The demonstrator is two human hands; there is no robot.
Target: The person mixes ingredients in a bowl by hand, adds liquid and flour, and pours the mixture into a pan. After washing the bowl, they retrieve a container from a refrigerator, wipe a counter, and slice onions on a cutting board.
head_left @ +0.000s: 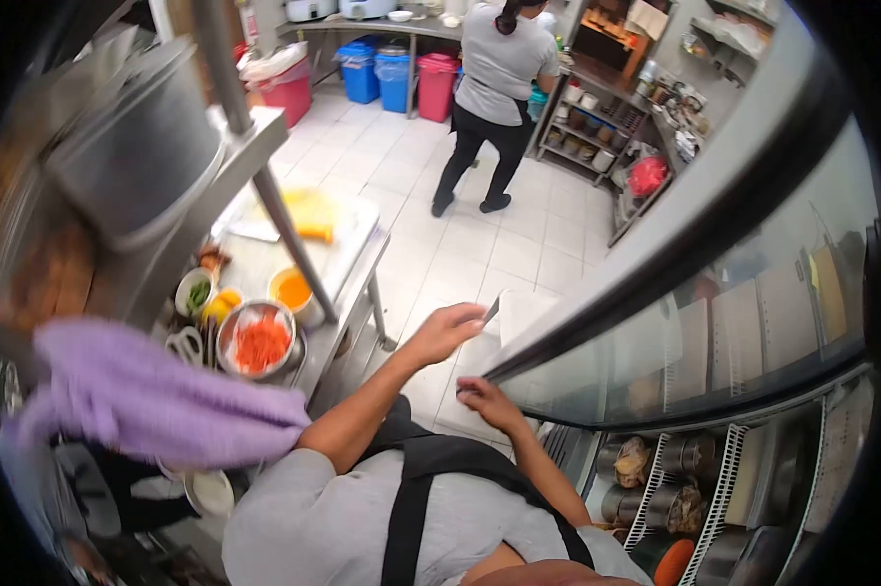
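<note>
My left hand (448,332) is stretched forward in mid-air with its fingers apart and nothing seen in it, left of the edge of a glass door (645,342). Below it, my right hand (491,404) has its fingers curled at the near corner of this door, which stands swung open; the exact contact is partly hidden. Beyond the glass and at lower right are fridge shelves (718,498) with metal containers and bagged food. A purple cloth (167,400), blurred, lies across the view beside my left upper arm.
On the left, a worktable (348,234) holds a bowl of orange-red pieces (263,342), an orange-filled container (291,288) and a metal post. A person in grey (504,68) stands farther off, back turned, on white floor tiles. Blue and red bins (359,73) line the back.
</note>
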